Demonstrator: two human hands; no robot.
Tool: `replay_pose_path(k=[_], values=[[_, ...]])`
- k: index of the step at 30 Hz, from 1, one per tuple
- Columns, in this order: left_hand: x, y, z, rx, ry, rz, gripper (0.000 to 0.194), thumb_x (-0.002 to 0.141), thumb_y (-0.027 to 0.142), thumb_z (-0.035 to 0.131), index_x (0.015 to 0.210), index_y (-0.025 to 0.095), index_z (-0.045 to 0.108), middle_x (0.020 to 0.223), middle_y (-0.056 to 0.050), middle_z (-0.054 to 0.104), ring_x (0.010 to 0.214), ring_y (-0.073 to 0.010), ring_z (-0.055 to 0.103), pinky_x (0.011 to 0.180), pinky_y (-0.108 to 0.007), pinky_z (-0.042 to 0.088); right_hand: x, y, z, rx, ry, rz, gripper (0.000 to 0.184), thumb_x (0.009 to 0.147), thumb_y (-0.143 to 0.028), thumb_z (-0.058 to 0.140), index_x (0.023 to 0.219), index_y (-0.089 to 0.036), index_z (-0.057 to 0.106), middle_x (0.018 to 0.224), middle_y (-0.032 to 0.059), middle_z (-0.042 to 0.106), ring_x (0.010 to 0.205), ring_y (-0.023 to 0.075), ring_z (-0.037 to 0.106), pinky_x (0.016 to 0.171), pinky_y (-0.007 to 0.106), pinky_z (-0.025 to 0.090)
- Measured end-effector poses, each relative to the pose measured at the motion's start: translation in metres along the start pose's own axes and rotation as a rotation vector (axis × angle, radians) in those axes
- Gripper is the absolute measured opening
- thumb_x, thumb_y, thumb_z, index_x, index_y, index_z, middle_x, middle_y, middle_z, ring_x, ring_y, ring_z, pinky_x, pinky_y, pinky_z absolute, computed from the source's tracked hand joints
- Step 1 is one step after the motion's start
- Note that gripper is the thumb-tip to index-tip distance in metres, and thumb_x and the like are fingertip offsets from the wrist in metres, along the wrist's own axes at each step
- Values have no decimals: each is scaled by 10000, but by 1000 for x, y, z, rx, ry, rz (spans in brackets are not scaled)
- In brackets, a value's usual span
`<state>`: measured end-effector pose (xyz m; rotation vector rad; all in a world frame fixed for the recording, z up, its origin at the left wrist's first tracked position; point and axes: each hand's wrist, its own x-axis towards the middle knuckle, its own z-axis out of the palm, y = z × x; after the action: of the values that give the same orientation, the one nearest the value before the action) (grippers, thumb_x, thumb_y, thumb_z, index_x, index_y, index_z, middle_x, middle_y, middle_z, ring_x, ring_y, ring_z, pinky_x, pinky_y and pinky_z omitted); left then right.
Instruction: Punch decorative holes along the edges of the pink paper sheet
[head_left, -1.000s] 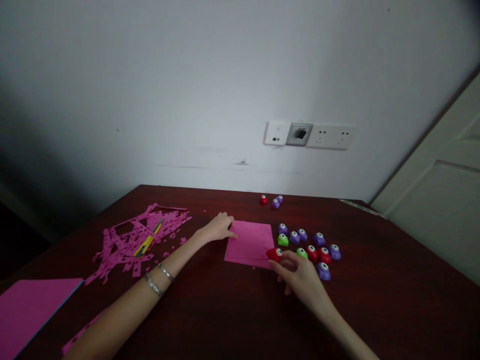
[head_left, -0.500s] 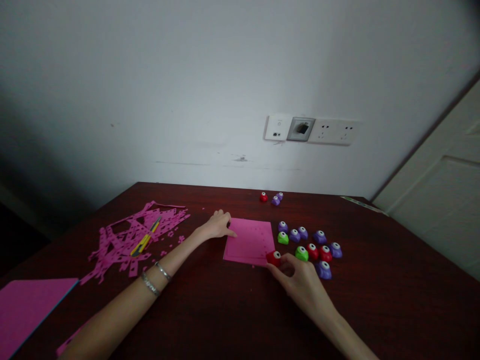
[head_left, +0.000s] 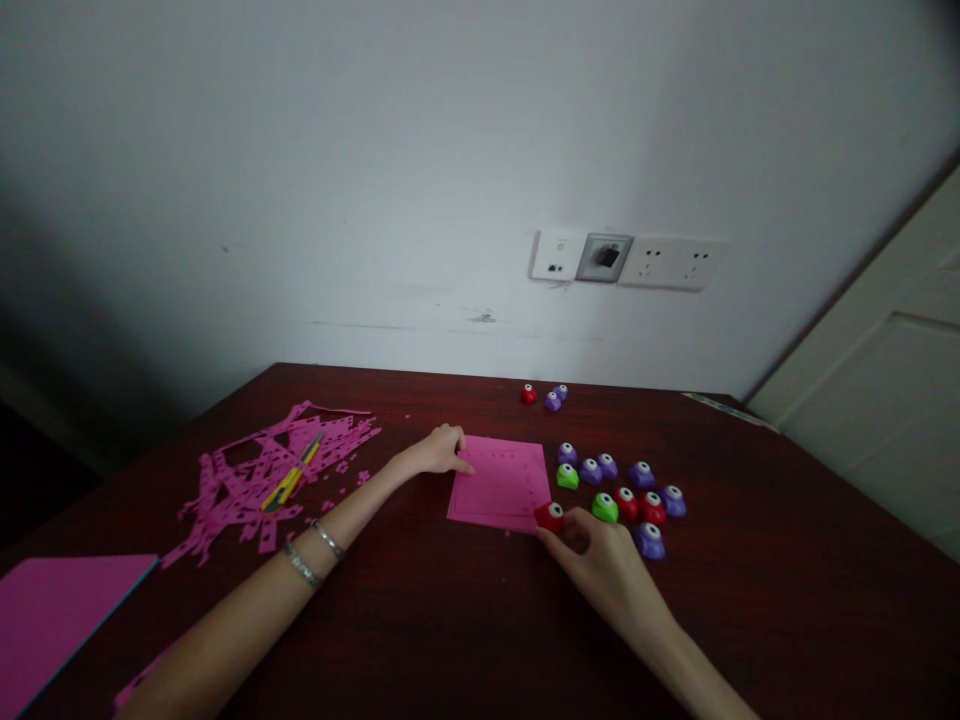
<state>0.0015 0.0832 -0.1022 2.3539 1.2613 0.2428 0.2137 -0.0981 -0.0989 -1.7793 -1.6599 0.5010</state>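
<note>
The red punch [head_left: 550,516] is at the near right corner of the pink sheet [head_left: 499,485], its body over or against the edge; whether the paper sits in its slot cannot be told. The right hand [head_left: 611,565] has thumb and fingers closed on it. The left hand [head_left: 439,450] rests at the sheet's left edge, thumb spread apart from the fingers and lying on the paper. Good handling here, I judge, means the left thumb bearing down flat so the sheet cannot skew, the punch squared to the edge, and an even squeeze without twisting, lest the corner crease. More punches [head_left: 651,507] lie right of the sheet; the yellow cutter [head_left: 291,478] lies left of it, on pink scraps [head_left: 232,495].
</note>
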Motion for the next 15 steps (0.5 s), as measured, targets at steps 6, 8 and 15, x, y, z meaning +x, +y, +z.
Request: replay_pose_path(k=[6,8,15], values=[[1,1,-7,-241,-129,20,215,591,312,668,651,149,541,583,25,549,530,-108,498,505,-217,333,0,1,-1,-43,3,-10,214,761,-379,549,698,-186,617,603,28,659,552,176,619,521,256,423],[-1,3,-15,-330,-206,22,192,628,319,637,654,145,558,509,38,530,466,-90,478,483,-211,320,0,1,-1,-58,5,-5,221,759,-387,552,686,-187,614,593,28,657,544,178,618,513,258,416],[-9,7,-39,-493,-183,-6,215,691,354,610,656,142,601,454,33,515,410,-67,445,443,-214,252,0,6,-1,-133,37,-16,232,777,-398,545,704,-188,613,611,30,659,538,178,618,522,261,422]])
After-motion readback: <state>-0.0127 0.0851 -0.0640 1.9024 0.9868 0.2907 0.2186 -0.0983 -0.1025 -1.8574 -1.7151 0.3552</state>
